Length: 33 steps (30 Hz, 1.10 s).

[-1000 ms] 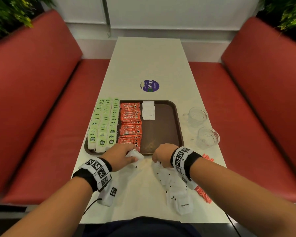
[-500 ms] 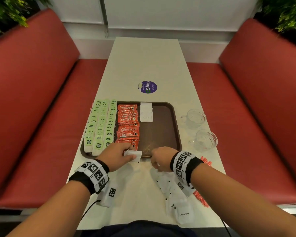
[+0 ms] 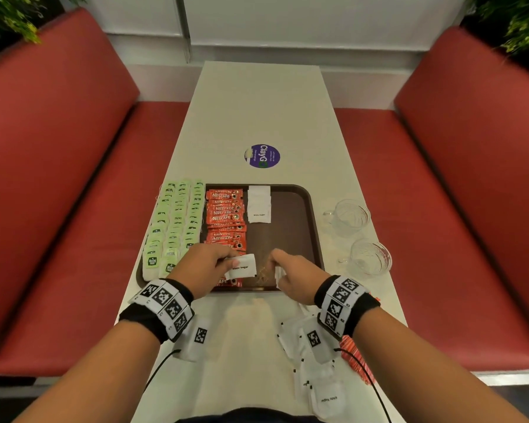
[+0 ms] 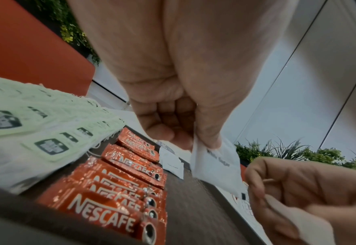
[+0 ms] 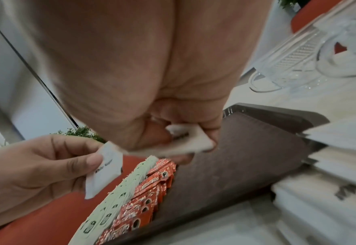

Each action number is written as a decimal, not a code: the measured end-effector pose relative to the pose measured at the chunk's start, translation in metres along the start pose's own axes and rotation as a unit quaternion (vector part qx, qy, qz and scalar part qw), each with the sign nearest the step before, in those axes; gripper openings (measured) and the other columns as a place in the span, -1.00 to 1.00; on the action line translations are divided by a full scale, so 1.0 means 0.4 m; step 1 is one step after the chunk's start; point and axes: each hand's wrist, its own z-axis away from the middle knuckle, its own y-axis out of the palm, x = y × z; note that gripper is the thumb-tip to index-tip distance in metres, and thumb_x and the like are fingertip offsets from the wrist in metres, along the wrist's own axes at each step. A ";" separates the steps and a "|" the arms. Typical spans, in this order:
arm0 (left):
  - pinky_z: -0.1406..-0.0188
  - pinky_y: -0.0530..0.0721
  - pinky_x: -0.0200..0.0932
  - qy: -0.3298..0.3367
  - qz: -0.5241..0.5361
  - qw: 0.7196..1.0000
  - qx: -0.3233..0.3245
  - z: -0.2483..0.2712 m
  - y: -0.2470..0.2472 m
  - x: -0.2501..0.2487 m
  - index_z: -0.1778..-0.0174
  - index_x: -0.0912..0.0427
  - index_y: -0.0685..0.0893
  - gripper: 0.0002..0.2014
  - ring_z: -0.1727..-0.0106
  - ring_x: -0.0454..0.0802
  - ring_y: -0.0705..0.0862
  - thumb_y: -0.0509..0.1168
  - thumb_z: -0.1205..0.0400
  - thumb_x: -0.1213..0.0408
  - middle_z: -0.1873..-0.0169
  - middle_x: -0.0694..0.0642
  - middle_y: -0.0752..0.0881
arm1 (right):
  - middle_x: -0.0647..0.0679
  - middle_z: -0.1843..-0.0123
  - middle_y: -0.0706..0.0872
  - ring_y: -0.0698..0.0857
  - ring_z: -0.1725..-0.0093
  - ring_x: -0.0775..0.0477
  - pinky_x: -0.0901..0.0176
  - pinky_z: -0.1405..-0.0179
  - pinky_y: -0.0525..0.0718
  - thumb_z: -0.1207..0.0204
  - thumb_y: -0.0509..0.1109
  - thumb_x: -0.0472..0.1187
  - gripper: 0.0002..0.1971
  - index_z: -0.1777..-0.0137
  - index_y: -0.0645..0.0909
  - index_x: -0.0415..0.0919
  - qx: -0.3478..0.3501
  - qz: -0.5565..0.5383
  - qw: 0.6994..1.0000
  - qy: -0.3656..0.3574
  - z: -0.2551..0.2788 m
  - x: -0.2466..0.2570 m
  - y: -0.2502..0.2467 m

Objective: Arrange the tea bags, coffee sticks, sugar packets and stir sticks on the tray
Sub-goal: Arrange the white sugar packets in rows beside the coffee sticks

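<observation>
A brown tray (image 3: 313, 227) holds rows of green tea bags (image 3: 174, 221), a column of red Nescafe coffee sticks (image 3: 225, 215) and a small stack of white sugar packets (image 3: 259, 204). My left hand (image 3: 209, 265) pinches a white sugar packet (image 3: 242, 267) (image 4: 217, 164) between thumb and fingers over the tray's near edge. My right hand (image 3: 290, 276) grips another white sugar packet (image 3: 279, 274) (image 5: 189, 140) just to the right of it. More sugar packets (image 3: 315, 367) lie on the table under my right forearm, with red stir sticks (image 3: 353, 352) beside them.
Two clear glass cups (image 3: 350, 215) (image 3: 370, 257) stand right of the tray. A round purple sticker (image 3: 262, 156) lies on the white table (image 3: 257, 111) beyond it. Red bench seats (image 3: 58, 178) run along both sides. The tray's right half shows bare brown surface.
Both hands have moved forward from the table's near part to over the tray's near edge, each carrying a sugar packet. The left packet now shows its printed face.
</observation>
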 end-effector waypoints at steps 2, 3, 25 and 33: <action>0.12 0.61 -0.23 0.001 0.004 1.000 -0.002 -0.011 0.001 -0.008 0.00 -0.11 0.82 -0.91 0.19 -0.24 0.67 0.39 -0.67 0.12 0.21 -0.20 0.76 | -0.10 0.26 0.68 0.57 0.47 0.03 0.15 0.43 0.59 -0.59 0.18 -0.35 -0.81 -0.08 0.44 -0.05 -0.015 -0.047 0.999 0.005 -0.014 0.000 -0.008; 0.17 0.59 -0.27 -0.001 0.008 1.000 -0.006 -0.016 0.002 -0.014 0.04 -0.15 0.81 -0.93 0.24 -0.25 0.66 0.42 -0.65 0.10 0.26 -0.21 0.75 | -0.11 0.25 0.70 0.58 0.47 0.02 0.10 0.41 0.61 -0.59 0.21 -0.28 -0.85 -0.08 0.45 -0.03 -0.026 -0.062 0.998 0.000 -0.020 0.001 -0.013; 0.03 0.64 -0.13 -0.122 0.025 0.989 -0.076 -0.333 0.045 0.004 0.13 -0.04 0.76 -0.95 0.10 -0.08 0.72 0.44 -0.63 0.12 0.21 -0.10 0.75 | 0.05 0.28 0.51 0.47 0.29 0.09 0.22 0.26 0.41 -0.54 0.04 -0.13 -0.80 0.10 0.47 -0.15 -0.136 -0.187 0.973 0.019 -0.078 -0.052 -0.105; 0.13 0.56 -0.13 -0.145 -0.121 0.981 -0.047 -0.430 0.070 0.000 0.13 0.03 0.77 -0.89 0.05 0.01 0.68 0.42 -0.61 0.08 0.12 -0.03 0.74 | 0.06 0.28 0.62 0.54 0.34 0.14 0.27 0.34 0.50 -0.55 0.31 -0.28 -0.91 0.12 0.52 -0.07 -0.164 -0.130 0.977 0.037 -0.091 -0.090 -0.121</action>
